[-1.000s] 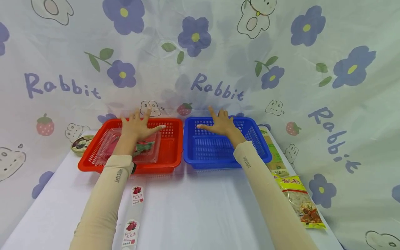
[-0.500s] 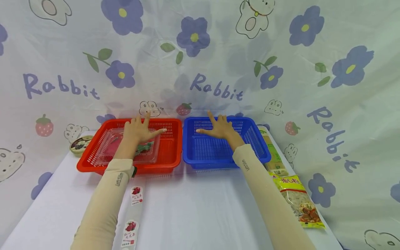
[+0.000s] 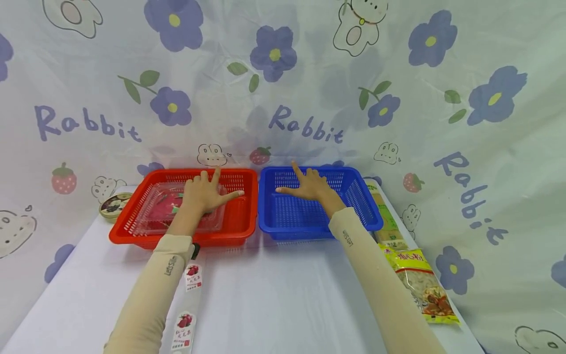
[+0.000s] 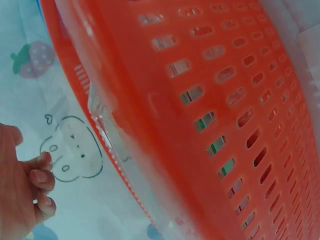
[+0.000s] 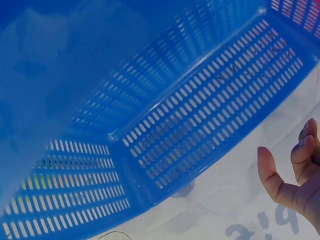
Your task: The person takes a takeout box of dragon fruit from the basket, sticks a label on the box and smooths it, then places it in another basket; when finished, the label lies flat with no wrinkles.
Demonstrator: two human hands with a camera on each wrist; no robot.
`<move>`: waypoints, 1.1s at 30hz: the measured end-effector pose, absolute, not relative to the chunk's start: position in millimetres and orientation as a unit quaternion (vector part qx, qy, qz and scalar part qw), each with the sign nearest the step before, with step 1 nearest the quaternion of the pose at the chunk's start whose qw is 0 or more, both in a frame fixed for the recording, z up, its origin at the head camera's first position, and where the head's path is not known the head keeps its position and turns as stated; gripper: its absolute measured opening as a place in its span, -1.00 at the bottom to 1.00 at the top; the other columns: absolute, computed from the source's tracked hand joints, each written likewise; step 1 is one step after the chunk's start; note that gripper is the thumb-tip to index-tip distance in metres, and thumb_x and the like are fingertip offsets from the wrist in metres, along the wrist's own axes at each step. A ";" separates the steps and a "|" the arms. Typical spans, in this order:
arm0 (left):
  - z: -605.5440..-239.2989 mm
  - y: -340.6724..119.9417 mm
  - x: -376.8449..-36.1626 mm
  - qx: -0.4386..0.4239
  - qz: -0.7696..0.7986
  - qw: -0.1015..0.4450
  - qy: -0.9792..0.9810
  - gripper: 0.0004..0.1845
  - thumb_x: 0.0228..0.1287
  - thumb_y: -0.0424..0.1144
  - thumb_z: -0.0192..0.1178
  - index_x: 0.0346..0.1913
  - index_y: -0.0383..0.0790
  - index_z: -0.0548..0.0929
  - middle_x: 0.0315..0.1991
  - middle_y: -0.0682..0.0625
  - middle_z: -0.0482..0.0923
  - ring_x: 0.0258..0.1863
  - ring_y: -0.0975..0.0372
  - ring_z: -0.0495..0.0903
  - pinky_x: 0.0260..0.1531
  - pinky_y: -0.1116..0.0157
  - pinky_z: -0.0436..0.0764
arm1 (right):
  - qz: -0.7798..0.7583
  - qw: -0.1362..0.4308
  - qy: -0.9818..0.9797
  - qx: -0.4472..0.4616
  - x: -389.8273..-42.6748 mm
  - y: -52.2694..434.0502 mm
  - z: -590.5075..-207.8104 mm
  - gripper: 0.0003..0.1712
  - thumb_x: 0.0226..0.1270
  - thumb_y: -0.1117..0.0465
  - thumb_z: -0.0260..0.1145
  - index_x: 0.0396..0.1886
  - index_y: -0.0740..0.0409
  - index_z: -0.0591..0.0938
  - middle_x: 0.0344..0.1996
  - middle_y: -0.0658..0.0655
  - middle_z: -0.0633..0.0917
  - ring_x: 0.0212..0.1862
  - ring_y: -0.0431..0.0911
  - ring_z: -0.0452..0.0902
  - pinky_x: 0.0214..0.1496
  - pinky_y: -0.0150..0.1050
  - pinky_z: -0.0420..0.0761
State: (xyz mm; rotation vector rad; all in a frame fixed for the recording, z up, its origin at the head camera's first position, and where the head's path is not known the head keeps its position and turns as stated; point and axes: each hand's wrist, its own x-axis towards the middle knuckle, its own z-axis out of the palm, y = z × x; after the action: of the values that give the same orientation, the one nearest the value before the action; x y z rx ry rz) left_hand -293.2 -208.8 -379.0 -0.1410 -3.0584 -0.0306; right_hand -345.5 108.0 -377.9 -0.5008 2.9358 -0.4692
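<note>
My left hand (image 3: 204,193) hovers over the red basket (image 3: 240,211), thumb and index finger spread apart, nothing in its grasp. Below it, inside that basket, lies a clear plastic box (image 3: 148,209) with dragon fruit (image 3: 165,206) showing through; the hand and wrist hide part of it. Over the blue basket (image 3: 283,209) my right hand (image 3: 311,186) is held with thumb and index spread, also holding nothing. Both wrist views show the fingers apart from the basket walls.
On the right lie a yellow food packet (image 3: 426,285) and a green packet (image 3: 384,216). A round tin (image 3: 114,205) stands left of the red basket. A strip of dragon fruit stickers (image 3: 187,300) runs along the white table (image 3: 274,295). A patterned curtain (image 3: 239,118) hangs close behind.
My left hand has moved right and slightly toward me, uncovering more of the dragon fruit. My right hand has come slightly nearer. The baskets stay in place.
</note>
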 end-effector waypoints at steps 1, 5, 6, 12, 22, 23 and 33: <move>-379.2 -208.1 -292.4 -0.047 -0.009 0.043 -0.998 0.28 0.07 0.70 -0.27 0.59 -0.24 -0.09 0.03 -0.40 0.32 0.01 -0.21 0.39 -0.06 -0.09 0.45 | -0.154 0.065 0.972 -0.166 -344.6 107.8 -378.1 0.30 0.01 -0.73 0.00 0.61 -0.32 -0.27 0.54 0.43 0.02 0.54 0.40 -0.12 0.42 0.45 -0.06; -380.1 -207.8 -289.8 -0.045 -0.006 0.050 -0.998 0.29 0.05 0.71 -0.26 0.59 -0.25 -0.06 -0.08 -0.35 0.32 -0.08 -0.15 0.40 -0.18 -0.02 0.43 | -0.149 0.075 0.972 -0.167 -341.6 106.3 -381.1 0.28 0.03 -0.73 -0.02 0.60 -0.34 -0.31 0.54 0.42 0.00 0.54 0.40 -0.14 0.42 0.46 -0.10; -380.6 -208.2 -289.2 -0.044 -0.006 0.051 -0.998 0.29 0.05 0.72 -0.26 0.59 -0.25 -0.06 -0.09 -0.34 0.32 -0.10 -0.15 0.40 -0.19 -0.01 0.43 | -0.147 0.076 0.972 -0.168 -341.0 105.7 -382.0 0.28 0.03 -0.72 -0.03 0.60 -0.34 -0.31 0.54 0.42 0.00 0.54 0.40 -0.15 0.41 0.46 -0.10; -381.8 -209.8 -282.6 -0.036 -0.012 0.054 -0.998 0.31 0.04 0.72 -0.25 0.58 -0.28 -0.08 -0.09 -0.37 0.34 -0.09 -0.17 0.42 -0.14 -0.05 0.47 | -0.147 0.080 0.971 -0.170 -334.8 100.8 -385.2 0.24 0.07 -0.70 -0.03 0.60 -0.34 -0.28 0.55 0.41 -0.02 0.55 0.38 -0.17 0.41 0.46 -0.10; -392.0 -209.2 -273.3 -0.033 -0.011 0.044 -0.998 0.32 0.05 0.71 -0.27 0.58 -0.29 -0.15 0.05 -0.44 0.38 0.01 -0.22 0.44 -0.06 -0.15 0.53 | -0.140 0.092 0.971 -0.172 -326.5 95.3 -389.3 0.23 0.08 -0.70 -0.04 0.61 -0.34 -0.26 0.54 0.41 0.03 0.55 0.36 -0.09 0.42 0.43 -0.01; -393.1 -209.2 -273.0 -0.032 -0.011 0.044 -0.998 0.32 0.05 0.71 -0.29 0.59 -0.29 -0.15 0.09 -0.45 0.37 0.04 -0.24 0.44 -0.03 -0.18 0.52 | -0.140 0.093 0.971 -0.172 -326.4 95.2 -390.1 0.23 0.08 -0.70 -0.04 0.61 -0.33 -0.25 0.54 0.41 0.02 0.55 0.36 -0.09 0.42 0.43 -0.01; -400.0 -204.7 -265.0 -0.037 -0.029 0.038 -0.998 0.30 0.07 0.70 -0.27 0.59 -0.29 -0.15 0.13 -0.48 0.33 0.05 -0.28 0.45 -0.02 -0.20 0.52 | -0.135 0.093 0.971 -0.173 -324.7 95.4 -396.4 0.23 0.06 -0.71 -0.06 0.60 -0.35 -0.25 0.53 0.41 0.07 0.54 0.36 -0.04 0.41 0.44 -0.01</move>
State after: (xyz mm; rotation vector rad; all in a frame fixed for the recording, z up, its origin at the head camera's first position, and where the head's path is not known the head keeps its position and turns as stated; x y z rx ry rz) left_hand -265.0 -204.7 -400.0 -0.1136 -3.0619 -0.0881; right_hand -324.7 95.4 -396.4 -0.5139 2.8826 -0.3993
